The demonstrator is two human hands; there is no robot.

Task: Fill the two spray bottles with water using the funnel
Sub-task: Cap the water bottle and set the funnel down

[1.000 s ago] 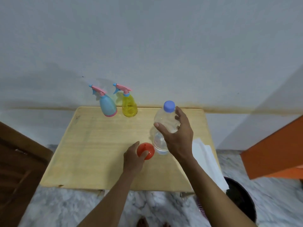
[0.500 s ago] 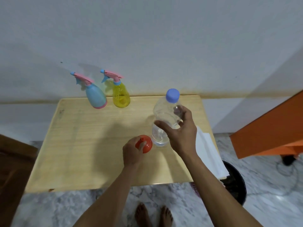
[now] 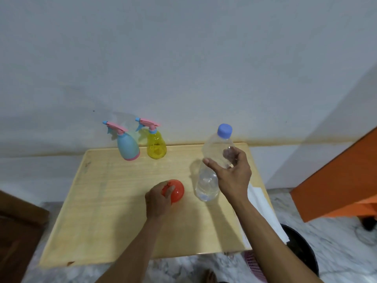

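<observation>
Head-worn camera looks steeply down at the table (image 3: 114,211) from close above.

Wooden table (image 3: 114,217) — spray bottles (image 3: 129,147), funnel (image 3: 176,190)

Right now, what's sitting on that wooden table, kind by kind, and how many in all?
Spray bottles: 2, blue and yellow
Clear water bottle: 1
Orange funnel: 1
White cloth: 1
Total: 5

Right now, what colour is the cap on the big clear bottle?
Light blue, a periwinkle shade, on the water bottle's cap; the head view shows it clearly.
</observation>
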